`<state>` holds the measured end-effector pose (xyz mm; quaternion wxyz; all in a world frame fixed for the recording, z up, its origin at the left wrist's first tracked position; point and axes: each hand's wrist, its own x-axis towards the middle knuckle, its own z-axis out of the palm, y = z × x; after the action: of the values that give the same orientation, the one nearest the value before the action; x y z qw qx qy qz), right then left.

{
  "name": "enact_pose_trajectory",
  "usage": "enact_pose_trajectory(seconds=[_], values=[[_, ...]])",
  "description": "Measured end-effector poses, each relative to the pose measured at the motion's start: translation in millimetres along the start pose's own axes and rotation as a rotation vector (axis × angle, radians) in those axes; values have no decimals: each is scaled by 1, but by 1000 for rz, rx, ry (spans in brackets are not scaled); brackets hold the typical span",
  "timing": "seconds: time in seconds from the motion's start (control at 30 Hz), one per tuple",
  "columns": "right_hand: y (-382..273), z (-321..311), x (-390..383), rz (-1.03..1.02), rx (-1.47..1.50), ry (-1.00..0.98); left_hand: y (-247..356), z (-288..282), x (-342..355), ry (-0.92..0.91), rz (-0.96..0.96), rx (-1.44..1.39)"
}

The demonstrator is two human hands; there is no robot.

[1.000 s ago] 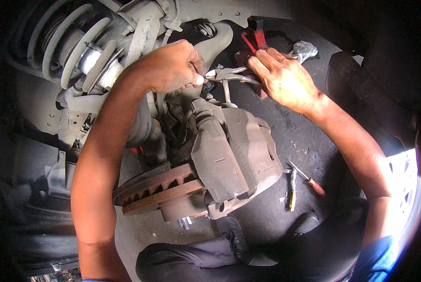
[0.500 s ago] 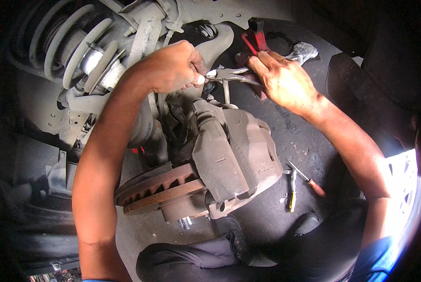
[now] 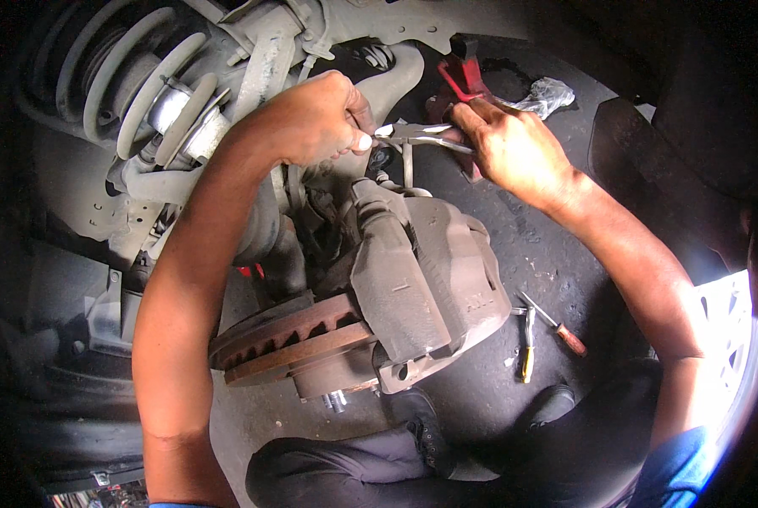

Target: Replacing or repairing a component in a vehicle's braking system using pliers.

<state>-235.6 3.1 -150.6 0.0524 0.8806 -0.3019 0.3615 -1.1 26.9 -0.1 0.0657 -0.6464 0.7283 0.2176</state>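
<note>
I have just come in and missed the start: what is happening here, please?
The person's right hand grips pliers; their tips are at the closed left hand, beyond the brake caliper. Anything pinched there is too small to tell. A screwdriver and a yellow-handled tool lie on the floor.

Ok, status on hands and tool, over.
Right hand: gripping silver metal pliers. Left hand: pinched shut at pliers' tips, anything held unclear. Grey metal brake caliper below, apart from hands.
</note>
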Motion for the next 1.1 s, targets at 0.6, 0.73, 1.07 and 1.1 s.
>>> enact_pose_trajectory(seconds=[0.6,0.73,1.07,1.1], values=[[-3,1,3,71,-21,-26,-4,3,1,88,32,37],[-1,0,4,-49,-182,139,0,2,-2,94,36,48],[-3,3,3,-43,-252,78,-5,2,1,83,41,32],[-4,4,2,-37,-249,87,-5,2,1,83,43,24]])
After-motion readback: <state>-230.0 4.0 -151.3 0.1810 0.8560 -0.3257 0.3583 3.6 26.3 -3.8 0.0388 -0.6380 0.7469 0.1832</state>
